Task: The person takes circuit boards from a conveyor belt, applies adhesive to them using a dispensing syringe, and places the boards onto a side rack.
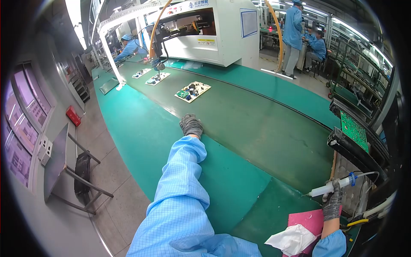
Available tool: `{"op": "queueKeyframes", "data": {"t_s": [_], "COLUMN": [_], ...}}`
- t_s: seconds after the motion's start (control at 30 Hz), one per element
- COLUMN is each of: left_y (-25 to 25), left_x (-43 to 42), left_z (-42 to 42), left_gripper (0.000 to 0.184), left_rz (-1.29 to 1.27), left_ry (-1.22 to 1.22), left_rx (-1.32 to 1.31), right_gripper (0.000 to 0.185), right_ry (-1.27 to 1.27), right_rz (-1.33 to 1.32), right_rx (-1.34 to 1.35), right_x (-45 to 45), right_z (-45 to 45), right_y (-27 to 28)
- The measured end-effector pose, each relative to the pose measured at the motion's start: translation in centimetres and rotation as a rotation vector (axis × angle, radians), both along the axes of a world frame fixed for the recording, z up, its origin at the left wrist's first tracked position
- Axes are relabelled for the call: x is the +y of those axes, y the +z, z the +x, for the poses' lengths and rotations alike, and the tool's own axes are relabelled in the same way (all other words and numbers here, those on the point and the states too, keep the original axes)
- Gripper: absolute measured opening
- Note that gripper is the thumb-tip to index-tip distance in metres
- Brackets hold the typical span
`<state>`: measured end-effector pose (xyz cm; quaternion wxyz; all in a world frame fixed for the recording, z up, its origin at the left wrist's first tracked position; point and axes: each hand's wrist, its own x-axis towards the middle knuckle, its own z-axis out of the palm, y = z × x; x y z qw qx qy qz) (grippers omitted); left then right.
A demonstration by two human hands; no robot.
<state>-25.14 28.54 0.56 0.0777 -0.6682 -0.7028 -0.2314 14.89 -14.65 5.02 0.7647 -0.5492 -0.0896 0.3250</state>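
Two gloved hands are shown at a green table (137,128). By the right hand (333,201), at 4 o'clock in the view, a syringe (321,190) is grasped around its barrel; its needle is directed toward 8 o'clock, and a thin tube is joined to its rear end. The left hand (191,125), near the centre, is laid palm down at the edge of the dark belt (265,128); whether its fingers are clenched cannot be told. The nearest circuit board (192,91) is carried on the belt at 12 o'clock, with two more boards (157,78) at 10 o'clock from it. A pink sheet (299,218), partly covered by a white wipe (294,240), is seen at 8 o'clock from the right hand.
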Motion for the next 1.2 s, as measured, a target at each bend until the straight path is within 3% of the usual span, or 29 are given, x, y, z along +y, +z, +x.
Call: {"op": "queueKeyframes", "data": {"t_s": [0.3,0.7,1.0,1.1,1.2], "left_y": [1.6,1.3,1.5,2.5,2.4], "left_x": [-0.9,-0.6,0.0,2.7,7.2], "left_z": [0.2,0.1,0.8,0.8,-0.2], "left_gripper": [0.039,0.036,0.056,0.059,0.06], "left_rz": [-0.119,-0.09,-0.146,-0.204,-0.203], "left_ry": [-0.004,-0.011,-0.186,-0.274,-0.193], "left_rx": [0.024,0.036,0.238,0.244,0.192], "right_gripper": [0.024,0.026,0.027,0.029,0.032], "right_ry": [-0.01,-0.036,-0.072,-0.033,0.02], "right_rz": [-0.009,0.001,-0.003,0.016,-0.035], "right_rx": [-0.016,-0.01,0.005,-0.047,-0.098], "right_x": [0.2,0.4,0.3,0.0,-0.1], "right_z": [-0.5,-0.8,-1.2,-1.1,-1.4], "right_y": [0.5,0.8,1.1,0.7,1.2]}}
